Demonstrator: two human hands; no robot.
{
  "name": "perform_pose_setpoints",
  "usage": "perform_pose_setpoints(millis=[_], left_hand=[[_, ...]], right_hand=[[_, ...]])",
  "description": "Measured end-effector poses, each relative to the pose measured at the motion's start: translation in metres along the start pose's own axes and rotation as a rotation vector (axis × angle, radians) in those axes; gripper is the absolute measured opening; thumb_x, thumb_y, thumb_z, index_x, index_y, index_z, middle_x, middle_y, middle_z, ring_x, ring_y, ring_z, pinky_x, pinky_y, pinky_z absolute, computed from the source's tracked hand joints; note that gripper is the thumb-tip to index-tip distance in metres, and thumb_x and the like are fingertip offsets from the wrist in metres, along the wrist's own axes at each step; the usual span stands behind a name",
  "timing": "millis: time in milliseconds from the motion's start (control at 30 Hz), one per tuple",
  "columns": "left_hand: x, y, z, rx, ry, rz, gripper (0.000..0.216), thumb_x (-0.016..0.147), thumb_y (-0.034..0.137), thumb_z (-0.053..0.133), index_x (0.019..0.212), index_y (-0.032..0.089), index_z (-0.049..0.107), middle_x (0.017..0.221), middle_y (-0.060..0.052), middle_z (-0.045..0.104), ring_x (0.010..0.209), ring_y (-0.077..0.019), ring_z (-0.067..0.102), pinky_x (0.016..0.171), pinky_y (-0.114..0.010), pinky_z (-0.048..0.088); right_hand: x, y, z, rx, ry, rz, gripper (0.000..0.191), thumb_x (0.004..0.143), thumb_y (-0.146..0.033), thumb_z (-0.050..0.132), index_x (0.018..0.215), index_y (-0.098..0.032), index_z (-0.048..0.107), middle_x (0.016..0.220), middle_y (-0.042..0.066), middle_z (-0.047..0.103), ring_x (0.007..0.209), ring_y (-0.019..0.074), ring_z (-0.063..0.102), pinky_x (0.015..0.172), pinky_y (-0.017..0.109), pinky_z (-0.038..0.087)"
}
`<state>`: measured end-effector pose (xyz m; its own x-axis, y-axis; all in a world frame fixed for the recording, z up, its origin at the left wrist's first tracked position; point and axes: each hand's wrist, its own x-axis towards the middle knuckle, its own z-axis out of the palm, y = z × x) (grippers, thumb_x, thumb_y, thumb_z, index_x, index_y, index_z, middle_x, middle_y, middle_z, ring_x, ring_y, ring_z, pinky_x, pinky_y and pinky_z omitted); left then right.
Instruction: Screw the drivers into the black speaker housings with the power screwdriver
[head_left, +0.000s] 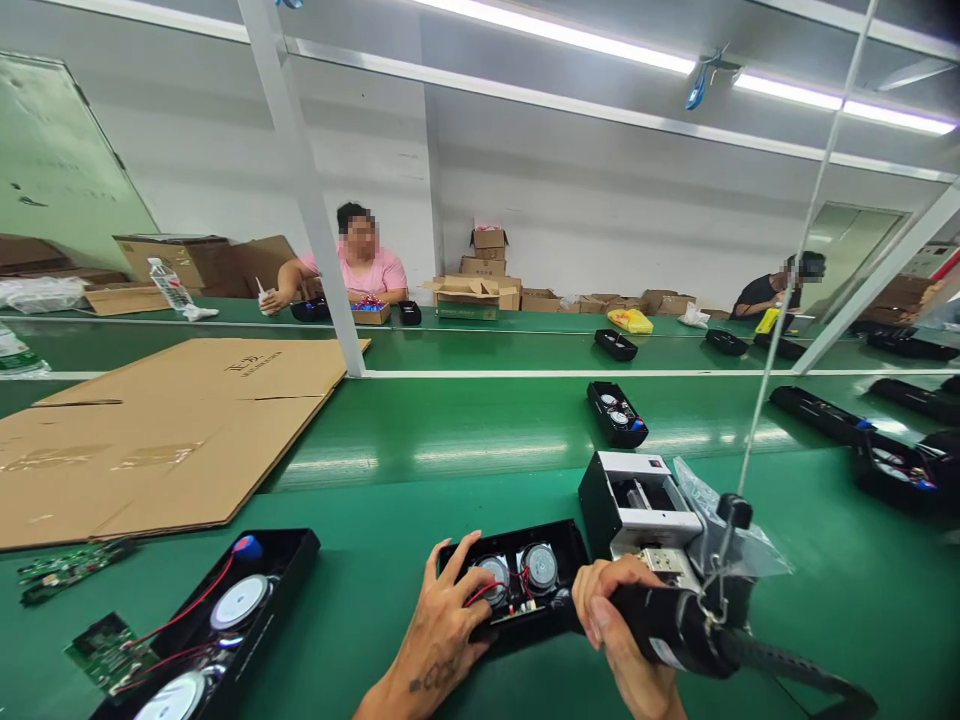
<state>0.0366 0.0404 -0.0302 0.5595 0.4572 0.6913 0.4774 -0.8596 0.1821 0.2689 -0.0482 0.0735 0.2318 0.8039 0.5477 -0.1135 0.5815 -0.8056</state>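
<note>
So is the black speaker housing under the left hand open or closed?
Open: the black plastic speaker housing shows two round drivers and red wires inside, no cover on.

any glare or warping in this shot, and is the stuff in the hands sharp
Head view: the ceiling strip lights blow out white and throw pale streaks across the glossy green conveyor belt; straight frame bars bow toward the edges; the left hand on the open black speaker shell and the right hand gripping the black electric screwdriver stay sharp.
</note>
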Motion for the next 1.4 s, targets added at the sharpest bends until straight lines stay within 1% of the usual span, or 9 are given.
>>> perform_pose_setpoints(millis=[367,567,667,767,900,1033,1167,1267,1400], left_hand=[[0.003,0.003,-0.003,-0.026,0.004,-0.005,0.033,0.071,0.027,0.100,0.079,0.025,0.068,0.101,0.004,0.078,0.148,-0.0391,0.055,0.128,-0.058,0.018],[-0.003,-0.010,0.004,-0.019,-0.065,-0.008,0.032,0.070,0.030,0.100,0.080,0.025,0.071,0.106,0.001,0.078,0.151,-0.0420,0.053,0.126,-0.062,0.023],[-0.002,-0.019,0.010,-0.006,-0.036,0.014,0.037,0.068,0.038,0.103,0.076,0.024,0.070,0.103,-0.001,0.076,0.146,-0.0451,0.056,0.122,-0.064,0.028],[0.000,-0.020,0.011,0.011,-0.062,0.002,0.034,0.075,0.040,0.101,0.077,0.024,0.071,0.104,-0.003,0.076,0.145,-0.0450,0.057,0.119,-0.064,0.033],[0.000,-0.015,0.012,-0.004,-0.023,-0.037,0.033,0.074,0.037,0.101,0.075,0.024,0.072,0.103,-0.002,0.075,0.145,-0.0444,0.057,0.120,-0.064,0.033],[-0.004,-0.012,0.016,0.002,0.000,-0.041,0.030,0.071,0.034,0.101,0.075,0.025,0.073,0.102,-0.001,0.076,0.147,-0.0443,0.055,0.123,-0.067,0.029],[-0.005,-0.012,0.018,-0.007,0.010,-0.045,0.030,0.071,0.035,0.101,0.075,0.025,0.074,0.101,-0.002,0.076,0.147,-0.0445,0.056,0.122,-0.068,0.030],[-0.003,-0.011,0.015,-0.025,0.021,-0.049,0.032,0.069,0.037,0.103,0.077,0.025,0.075,0.100,-0.001,0.076,0.146,-0.0440,0.057,0.122,-0.066,0.030],[0.001,-0.005,0.009,-0.038,0.018,-0.044,0.037,0.065,0.038,0.106,0.079,0.025,0.074,0.101,0.001,0.078,0.145,-0.0442,0.058,0.121,-0.067,0.028]], right_hand=[[0.001,0.002,0.008,-0.065,-0.038,-0.013,0.020,0.103,-0.032,0.073,0.089,-0.027,0.060,0.064,-0.007,0.050,0.056,0.0136,0.047,0.055,0.028,0.036],[0.010,-0.010,0.013,-0.012,0.084,-0.032,0.018,0.104,-0.036,0.072,0.092,-0.026,0.063,0.063,-0.008,0.053,0.055,0.0117,0.050,0.054,0.025,0.039],[0.026,-0.041,-0.009,0.034,0.214,-0.060,0.019,0.101,-0.039,0.074,0.092,-0.024,0.066,0.059,-0.008,0.053,0.050,0.0104,0.050,0.053,0.025,0.042],[0.044,-0.071,-0.046,-0.058,0.428,-0.105,0.022,0.093,-0.036,0.082,0.088,-0.022,0.067,0.057,-0.007,0.054,0.048,0.0099,0.050,0.053,0.025,0.045],[0.060,-0.073,-0.087,-0.257,0.577,-0.080,0.033,0.081,-0.037,0.095,0.088,-0.020,0.067,0.056,-0.007,0.057,0.046,0.0121,0.053,0.049,0.027,0.041],[0.065,-0.055,-0.099,-0.254,0.518,-0.043,0.037,0.082,-0.039,0.096,0.084,-0.021,0.063,0.055,-0.008,0.056,0.044,0.0115,0.052,0.047,0.027,0.042],[0.055,-0.053,-0.096,-0.253,0.356,0.133,0.039,0.083,-0.043,0.095,0.083,-0.021,0.062,0.053,-0.007,0.054,0.043,0.0118,0.051,0.043,0.026,0.039],[0.039,-0.053,-0.079,-0.137,0.247,0.250,0.033,0.088,-0.042,0.091,0.089,-0.022,0.064,0.054,-0.006,0.054,0.043,0.0116,0.050,0.045,0.025,0.038],[0.021,-0.051,-0.036,0.121,0.141,0.185,0.019,0.099,-0.038,0.077,0.092,-0.024,0.067,0.055,-0.006,0.052,0.045,0.0099,0.046,0.047,0.025,0.036]])
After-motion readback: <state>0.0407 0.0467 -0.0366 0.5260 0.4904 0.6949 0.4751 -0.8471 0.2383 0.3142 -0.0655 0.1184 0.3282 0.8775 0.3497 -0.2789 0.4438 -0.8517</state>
